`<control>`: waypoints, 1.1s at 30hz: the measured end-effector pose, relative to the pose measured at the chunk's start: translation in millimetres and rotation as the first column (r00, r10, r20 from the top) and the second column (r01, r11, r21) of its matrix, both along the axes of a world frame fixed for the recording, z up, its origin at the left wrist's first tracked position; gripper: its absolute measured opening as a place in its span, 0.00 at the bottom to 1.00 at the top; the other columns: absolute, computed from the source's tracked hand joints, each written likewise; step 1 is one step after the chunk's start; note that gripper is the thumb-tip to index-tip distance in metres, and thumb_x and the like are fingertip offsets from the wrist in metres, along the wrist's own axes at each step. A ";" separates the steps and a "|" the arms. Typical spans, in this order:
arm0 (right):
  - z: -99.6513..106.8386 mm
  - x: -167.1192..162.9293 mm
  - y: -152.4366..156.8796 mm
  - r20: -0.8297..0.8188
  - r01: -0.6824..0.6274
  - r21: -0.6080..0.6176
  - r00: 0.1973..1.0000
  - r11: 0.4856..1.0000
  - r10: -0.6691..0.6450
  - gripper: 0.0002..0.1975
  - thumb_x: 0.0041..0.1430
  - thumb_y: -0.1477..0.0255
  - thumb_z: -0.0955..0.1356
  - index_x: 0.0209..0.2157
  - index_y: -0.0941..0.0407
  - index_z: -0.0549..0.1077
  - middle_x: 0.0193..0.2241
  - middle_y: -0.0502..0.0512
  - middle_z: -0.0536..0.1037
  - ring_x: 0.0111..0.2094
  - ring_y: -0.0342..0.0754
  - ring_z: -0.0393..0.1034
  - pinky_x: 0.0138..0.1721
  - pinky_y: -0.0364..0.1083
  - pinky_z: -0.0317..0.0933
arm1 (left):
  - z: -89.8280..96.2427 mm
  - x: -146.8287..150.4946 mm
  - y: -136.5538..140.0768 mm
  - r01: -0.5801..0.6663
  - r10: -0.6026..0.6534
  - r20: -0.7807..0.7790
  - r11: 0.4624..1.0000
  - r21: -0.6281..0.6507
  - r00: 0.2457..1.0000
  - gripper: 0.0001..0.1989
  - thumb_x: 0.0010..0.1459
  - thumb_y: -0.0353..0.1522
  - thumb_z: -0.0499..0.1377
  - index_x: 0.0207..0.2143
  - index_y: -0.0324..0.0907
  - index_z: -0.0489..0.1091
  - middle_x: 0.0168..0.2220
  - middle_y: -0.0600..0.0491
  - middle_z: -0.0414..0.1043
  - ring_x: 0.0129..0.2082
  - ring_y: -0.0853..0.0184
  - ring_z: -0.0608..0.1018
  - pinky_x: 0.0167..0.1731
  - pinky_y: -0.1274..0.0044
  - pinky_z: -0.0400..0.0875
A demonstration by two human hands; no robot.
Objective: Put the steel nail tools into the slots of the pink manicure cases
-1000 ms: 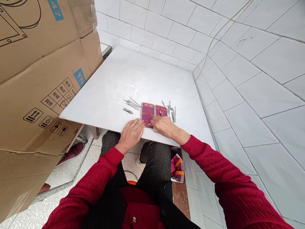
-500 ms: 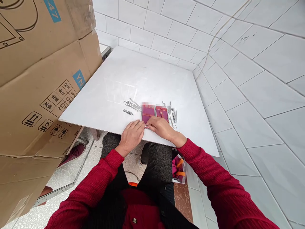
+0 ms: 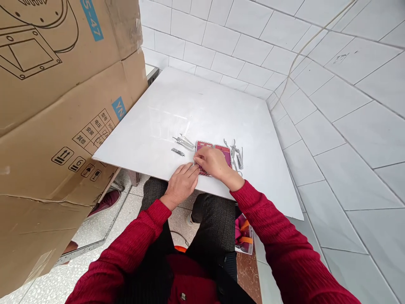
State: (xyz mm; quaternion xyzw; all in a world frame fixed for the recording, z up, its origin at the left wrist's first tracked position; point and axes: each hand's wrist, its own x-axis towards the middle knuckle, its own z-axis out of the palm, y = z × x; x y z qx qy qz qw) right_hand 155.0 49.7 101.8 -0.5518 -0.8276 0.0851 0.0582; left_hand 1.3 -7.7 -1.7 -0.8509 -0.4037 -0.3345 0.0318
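An open manicure case (image 3: 224, 154) with a red-purple lining lies near the table's front edge. At its lower left corner, my left hand (image 3: 182, 183) rests with fingers held close together against the case. My right hand (image 3: 213, 162) reaches across the case, thumb and fingertips pinched over its left half; whatever is between them is hidden. Left of the case lie several slim metal tools (image 3: 185, 142) and, apart from them, a short metal piece (image 3: 177, 151) that looks like a nail clipper. To the right are metal clippers (image 3: 239, 160) and other small tools, partly overlapping.
The white tabletop (image 3: 209, 105) extends back to the tiled walls. A large cardboard box (image 3: 95, 97) stands close on the left. Below the table's right front are a bin (image 3: 248, 245) with pink and orange items and, at left, a dark red shoe (image 3: 107, 202).
My right hand has moved left and farther from me across the case, toward its left edge. My left hand stays at the corner. The whole view has shifted slightly.
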 end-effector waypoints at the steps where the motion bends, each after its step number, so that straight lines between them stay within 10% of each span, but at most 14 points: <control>1: 0.7 -11.4 6.5 0.025 -0.008 -0.006 1.000 1.000 0.008 0.09 0.69 0.70 0.67 0.41 0.56 0.80 0.41 0.56 0.82 0.42 0.50 0.76 0.38 0.44 0.59 | 0.3 -0.1 -0.1 -0.001 0.001 -0.001 1.000 0.005 1.000 0.16 0.69 0.28 0.54 0.56 0.40 0.74 0.56 0.45 0.78 0.58 0.57 0.77 0.59 0.62 0.70; 16: -5.0 -74.5 44.4 0.394 -0.225 -0.042 0.892 0.974 0.223 0.12 0.66 0.77 0.65 0.46 0.67 0.77 0.44 0.73 0.81 0.46 0.57 0.77 0.48 0.49 0.64 | 4.5 -1.5 -1.5 0.004 -0.003 0.006 1.000 -0.020 1.000 0.15 0.70 0.29 0.54 0.55 0.38 0.74 0.49 0.45 0.80 0.51 0.58 0.79 0.54 0.64 0.73; 33: 15.4 39.7 -13.0 0.549 -0.144 -0.099 0.818 0.985 0.175 0.13 0.64 0.80 0.63 0.46 0.65 0.75 0.42 0.70 0.80 0.42 0.58 0.77 0.35 0.48 0.58 | -0.1 -0.9 1.1 0.008 -0.007 0.017 1.000 -0.018 1.000 0.18 0.68 0.27 0.54 0.57 0.42 0.74 0.58 0.46 0.77 0.60 0.56 0.76 0.59 0.61 0.71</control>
